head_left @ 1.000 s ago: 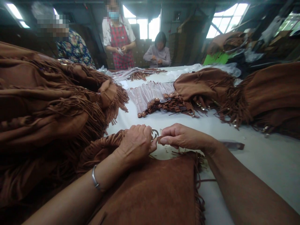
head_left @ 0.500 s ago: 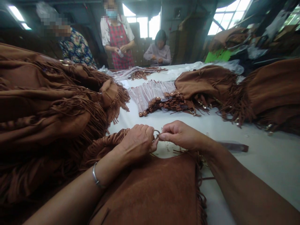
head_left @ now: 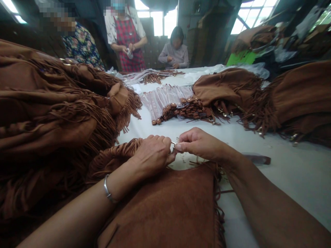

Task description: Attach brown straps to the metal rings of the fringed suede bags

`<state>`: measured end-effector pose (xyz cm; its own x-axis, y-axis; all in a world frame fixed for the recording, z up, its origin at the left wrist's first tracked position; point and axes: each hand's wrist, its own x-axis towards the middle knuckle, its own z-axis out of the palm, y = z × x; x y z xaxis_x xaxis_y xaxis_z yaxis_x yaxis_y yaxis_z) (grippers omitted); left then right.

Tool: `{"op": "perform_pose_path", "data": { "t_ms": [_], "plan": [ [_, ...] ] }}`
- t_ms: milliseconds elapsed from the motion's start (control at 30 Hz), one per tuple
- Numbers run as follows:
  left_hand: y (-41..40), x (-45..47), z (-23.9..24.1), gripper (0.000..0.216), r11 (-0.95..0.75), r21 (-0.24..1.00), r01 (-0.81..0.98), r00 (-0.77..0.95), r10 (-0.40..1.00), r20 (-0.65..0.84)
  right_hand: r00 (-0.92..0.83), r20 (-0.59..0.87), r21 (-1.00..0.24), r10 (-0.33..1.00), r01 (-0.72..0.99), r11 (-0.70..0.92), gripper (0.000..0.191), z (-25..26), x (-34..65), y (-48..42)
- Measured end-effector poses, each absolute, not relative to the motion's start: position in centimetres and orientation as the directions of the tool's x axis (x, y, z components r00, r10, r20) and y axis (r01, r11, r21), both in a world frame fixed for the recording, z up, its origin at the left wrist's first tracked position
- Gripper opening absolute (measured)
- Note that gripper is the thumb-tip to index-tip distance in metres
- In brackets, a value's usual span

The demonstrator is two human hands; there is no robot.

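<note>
A brown suede bag with fringed sides lies on the white table right in front of me. Over its top edge, both hands meet at a small metal ring. My left hand is closed around the ring's left side, its fingers curled and partly hidden. From the right, my right hand pinches at the ring between thumb and forefinger. Whether a strap end or thread is also in that pinch I cannot make out. Fringe from the bag bunches beside my left wrist.
Fringed brown bags are heaped high on the left, with more bags at the right. Plastic-wrapped straps lie in a row ahead. One wrapped strap rests beyond my right forearm. Three people stand or sit across the table.
The view has shifted slightly, so the surroundings sit a little higher. Both hands stay at the ring with almost the same hold.
</note>
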<state>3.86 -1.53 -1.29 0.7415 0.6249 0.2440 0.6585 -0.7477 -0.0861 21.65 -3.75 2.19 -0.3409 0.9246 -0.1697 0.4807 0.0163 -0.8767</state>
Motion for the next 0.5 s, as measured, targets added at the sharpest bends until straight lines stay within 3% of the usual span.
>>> {"op": "perform_pose_path", "data": {
  "t_ms": [133, 333, 500],
  "plan": [
    [-1.2, 3.2, -1.3, 0.013, -0.837, -0.074, 0.543, 0.832, 0.524, 0.185, -0.399, -0.218, -0.943, 0.891, 0.32, -0.087, 0.026, 1.6, 21.5, -3.8],
    [-1.3, 2.7, -1.6, 0.015, -0.914, -0.039, 0.404, 0.905, 0.393, 0.164, -0.544, -0.263, -0.964, 0.797, 0.121, -0.235, 0.027, -0.6, 22.1, -3.0],
    [-1.4, 2.7, -1.7, 0.042, -0.902, -0.013, 0.432, 0.885, 0.421, 0.198, -0.591, -0.306, -0.949, 0.746, 0.129, -0.288, 0.028, -0.7, 22.8, -2.4]
  ]
}}
